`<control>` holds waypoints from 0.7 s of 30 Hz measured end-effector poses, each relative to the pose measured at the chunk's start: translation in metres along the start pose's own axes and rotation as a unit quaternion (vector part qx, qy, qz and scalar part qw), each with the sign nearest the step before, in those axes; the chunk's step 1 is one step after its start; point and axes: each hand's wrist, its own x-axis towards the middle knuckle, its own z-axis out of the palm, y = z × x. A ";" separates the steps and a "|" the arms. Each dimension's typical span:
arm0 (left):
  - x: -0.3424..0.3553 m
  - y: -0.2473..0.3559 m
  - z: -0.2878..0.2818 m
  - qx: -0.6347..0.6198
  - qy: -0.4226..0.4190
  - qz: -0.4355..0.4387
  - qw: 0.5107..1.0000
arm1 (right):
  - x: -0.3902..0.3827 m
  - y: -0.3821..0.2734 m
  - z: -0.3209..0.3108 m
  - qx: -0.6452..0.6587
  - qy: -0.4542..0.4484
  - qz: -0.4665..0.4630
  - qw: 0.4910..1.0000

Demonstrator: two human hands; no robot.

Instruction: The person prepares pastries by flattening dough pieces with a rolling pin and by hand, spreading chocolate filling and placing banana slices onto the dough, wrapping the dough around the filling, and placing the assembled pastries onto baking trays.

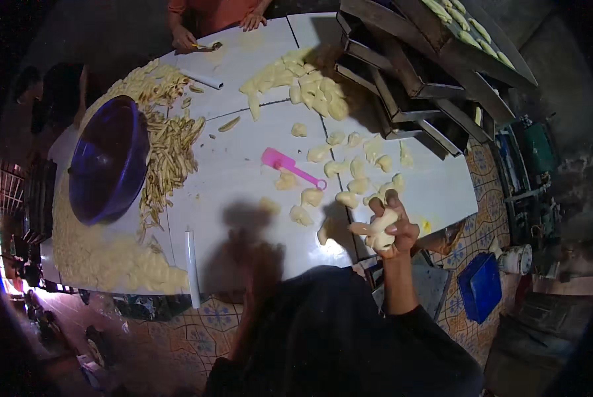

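Note:
My right hand [402,231] is raised over the table's near right part, fingers curled around a pale piece of dough [382,228]. My left hand [264,261] is in dark shadow at the near edge, and its fingers are hard to make out. Several soft dough pieces [311,196] lie scattered on the white table [237,159] in front of my right hand. Among them rests a pink plastic scoop or scraper [280,161] with a long handle. Farther off is a larger heap of dough pieces [329,92].
A purple basin [107,159] stands at left beside a pile of pale yellow strips [170,152]. White tubes lie near [192,264] and far [201,79]. Stacked metal trays [415,79] overhang the right side. Across the table is another person [217,16]; a blue crate [480,288] sits on the floor.

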 end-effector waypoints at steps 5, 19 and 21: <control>-0.009 -0.029 0.009 -0.240 0.041 -0.282 0.928 | 0.001 0.023 -0.018 0.033 0.006 0.061 0.998; -0.029 -0.042 0.025 -0.153 0.045 -0.074 0.984 | 0.001 0.056 -0.004 0.056 -0.036 0.133 0.989; -0.034 -0.048 0.022 -0.173 -0.003 -0.043 0.984 | 0.002 0.063 -0.014 0.064 -0.046 0.139 0.987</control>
